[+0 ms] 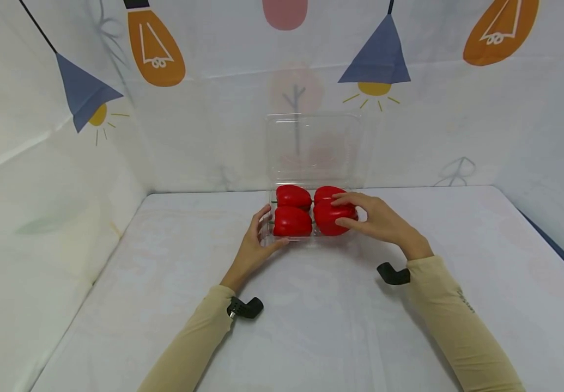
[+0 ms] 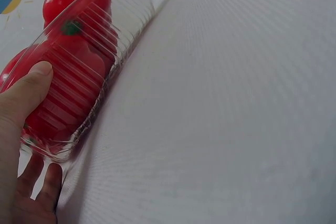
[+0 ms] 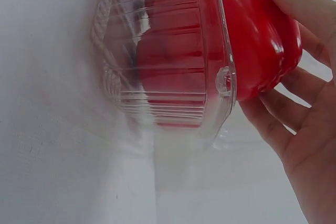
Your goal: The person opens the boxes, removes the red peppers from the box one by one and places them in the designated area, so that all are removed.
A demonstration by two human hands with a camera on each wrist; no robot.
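Note:
Several red bell peppers sit in two rows in a clear plastic clamshell container (image 1: 301, 238) at the table's back edge. My right hand (image 1: 382, 219) grips the front right bell pepper (image 1: 327, 219), thumb on the near side and fingers over the far side. In the right wrist view, that pepper (image 3: 257, 35) stands partly above the container's rim. My left hand (image 1: 254, 249) holds the container's left end. Its thumb (image 2: 31, 87) lies against the front wall, and its other fingers are around the left side. A green stem (image 2: 72, 27) shows through the ribbed plastic.
The container's transparent lid (image 1: 316, 147) stands raised against the patterned white cloth backdrop (image 1: 203, 125). A white cloth covers the table (image 1: 321, 321). A black wrist-worn device (image 1: 247, 308) is on the left wrist, and another (image 1: 393, 274) on the right.

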